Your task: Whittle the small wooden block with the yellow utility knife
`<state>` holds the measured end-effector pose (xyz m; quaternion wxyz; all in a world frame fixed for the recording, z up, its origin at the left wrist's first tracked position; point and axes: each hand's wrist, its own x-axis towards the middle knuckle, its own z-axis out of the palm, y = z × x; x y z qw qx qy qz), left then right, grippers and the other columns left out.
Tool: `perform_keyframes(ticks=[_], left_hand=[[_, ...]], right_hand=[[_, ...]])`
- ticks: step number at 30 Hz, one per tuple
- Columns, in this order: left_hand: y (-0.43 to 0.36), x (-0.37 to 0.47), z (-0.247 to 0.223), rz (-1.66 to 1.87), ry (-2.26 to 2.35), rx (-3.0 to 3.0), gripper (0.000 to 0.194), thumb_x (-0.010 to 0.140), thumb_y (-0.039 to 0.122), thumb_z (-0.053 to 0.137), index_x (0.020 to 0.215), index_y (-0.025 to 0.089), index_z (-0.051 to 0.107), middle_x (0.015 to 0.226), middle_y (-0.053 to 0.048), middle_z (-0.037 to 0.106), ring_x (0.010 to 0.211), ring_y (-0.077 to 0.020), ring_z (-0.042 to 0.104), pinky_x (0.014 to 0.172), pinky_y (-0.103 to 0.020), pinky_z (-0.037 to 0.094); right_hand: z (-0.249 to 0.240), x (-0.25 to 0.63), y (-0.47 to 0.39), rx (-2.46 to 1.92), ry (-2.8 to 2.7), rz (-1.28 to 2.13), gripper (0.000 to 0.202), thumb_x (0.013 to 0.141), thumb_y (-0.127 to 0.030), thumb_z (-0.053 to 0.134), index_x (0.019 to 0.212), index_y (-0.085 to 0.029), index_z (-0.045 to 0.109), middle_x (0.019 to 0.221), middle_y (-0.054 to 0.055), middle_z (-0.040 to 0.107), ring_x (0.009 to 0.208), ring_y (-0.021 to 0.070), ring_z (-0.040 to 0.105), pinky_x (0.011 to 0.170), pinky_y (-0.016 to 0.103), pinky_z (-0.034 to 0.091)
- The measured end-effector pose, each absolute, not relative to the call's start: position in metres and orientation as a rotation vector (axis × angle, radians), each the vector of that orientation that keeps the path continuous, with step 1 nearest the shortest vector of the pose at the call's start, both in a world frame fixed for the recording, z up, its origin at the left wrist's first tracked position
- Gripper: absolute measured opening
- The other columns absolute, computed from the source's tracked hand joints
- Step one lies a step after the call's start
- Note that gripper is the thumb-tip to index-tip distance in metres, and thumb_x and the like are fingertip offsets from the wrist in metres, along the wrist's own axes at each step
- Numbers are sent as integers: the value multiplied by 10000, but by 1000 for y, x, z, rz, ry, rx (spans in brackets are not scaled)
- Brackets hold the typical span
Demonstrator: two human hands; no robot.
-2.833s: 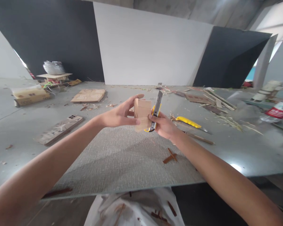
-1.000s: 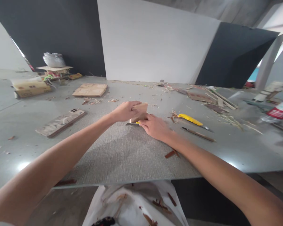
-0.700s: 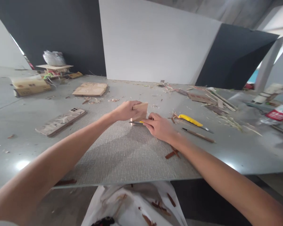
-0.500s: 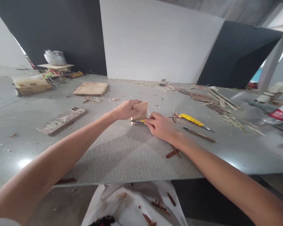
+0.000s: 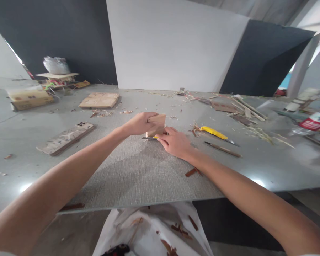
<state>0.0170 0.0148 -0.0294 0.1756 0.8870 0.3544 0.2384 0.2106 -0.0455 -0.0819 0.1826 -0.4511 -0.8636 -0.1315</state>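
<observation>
One pale block of smooth wood (image 5: 158,122) is at the twelve o'clock part of the ribbed grey mat (image 5: 133,174). The left hand (image 5: 141,123) grips it, fingers curled. The right hand (image 5: 176,143) is closed around one cutter (image 5: 148,138) (the handle is mostly hidden), its steel blade by the block's lower edge. From the block, toward three o'clock, lies one yellow-handled knife (image 5: 214,132); at nine, one patterned phone (image 5: 65,138); at ten, one flat wooden board (image 5: 99,100).

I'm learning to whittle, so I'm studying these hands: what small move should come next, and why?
Probably the right hand should lift the utility knife slightly, back up the wood block: the blade is at the block's lower end, close to the mat, with little wood below it, while the left hand grips the block higher up.
</observation>
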Motion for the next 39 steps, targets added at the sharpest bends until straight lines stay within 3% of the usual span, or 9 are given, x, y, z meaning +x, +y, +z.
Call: perform_keyframes(ticks=[11,17,21,26,39], left_hand=[[21,11,-31,624,1069,2362,414,779,253,448,1169,157,548,925,-78,631,668,-131,547,501,-221,353],[18,16,-28,655,1053,2472,448,759,248,465,1196,187,546,994,-63,642,775,-156,564,585,-236,382],[18,17,-28,654,1078,2481,442,771,256,447,1194,181,549,967,-59,645,744,-148,556,588,-243,377],[19,16,-28,654,1081,2476,440,771,271,457,1188,166,551,897,-55,645,681,-131,532,559,-235,363],[12,17,-23,584,1059,2470,492,791,301,449,1262,166,493,1041,-98,636,769,-167,567,573,-241,372]], right_hand=[[-79,218,-44,-1257,-2424,-416,335,942,-316,352,1091,-249,645,914,69,561,859,178,493,604,279,301],[-82,214,-42,-1299,-2500,-408,348,949,-326,333,981,-256,673,870,54,576,829,177,496,591,287,276],[-83,213,-45,-1288,-2440,-414,355,953,-346,324,1034,-281,664,916,59,562,865,179,491,575,281,267],[-80,213,-48,-1311,-2361,-407,374,957,-357,307,1063,-279,657,945,78,558,896,189,487,585,279,291],[-79,212,-43,-1341,-2478,-357,339,945,-313,335,1011,-233,658,965,71,619,893,200,520,638,302,341]])
